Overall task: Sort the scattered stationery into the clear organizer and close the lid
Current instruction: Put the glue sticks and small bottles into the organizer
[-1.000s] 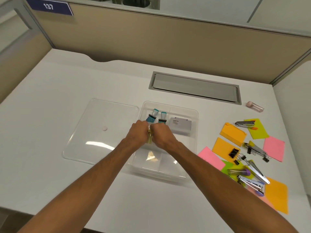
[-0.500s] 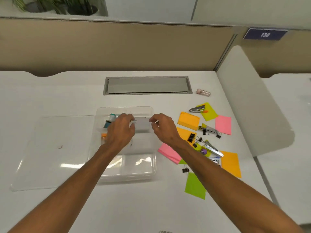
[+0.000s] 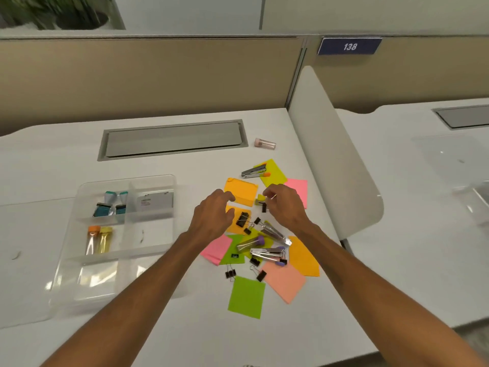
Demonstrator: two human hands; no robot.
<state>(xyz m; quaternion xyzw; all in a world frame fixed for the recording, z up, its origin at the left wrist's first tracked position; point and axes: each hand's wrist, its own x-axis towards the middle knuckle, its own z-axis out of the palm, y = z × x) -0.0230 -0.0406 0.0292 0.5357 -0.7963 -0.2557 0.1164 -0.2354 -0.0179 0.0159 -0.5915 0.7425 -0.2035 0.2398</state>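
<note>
Orange and pink sticky notes (image 3: 240,193), staplers (image 3: 254,172) and clips (image 3: 243,219) lie in a heap at three o'clock from the clear organizer (image 3: 132,179), which has its lid (image 3: 29,234) off. The left hand (image 3: 214,215) hovers over the heap, fingers loose and holding nothing; the right hand (image 3: 285,205) pinches at a small black clip (image 3: 263,207), but I cannot tell if it has it. Next, I think, a hand must lift one thing and carry it toward nine o'clock.

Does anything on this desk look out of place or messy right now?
The pink tube lies alone beside the grey cable hatch, apart from the stationery pile scattered right of the clear organizer. Nothing looks spilled or broken.
</note>
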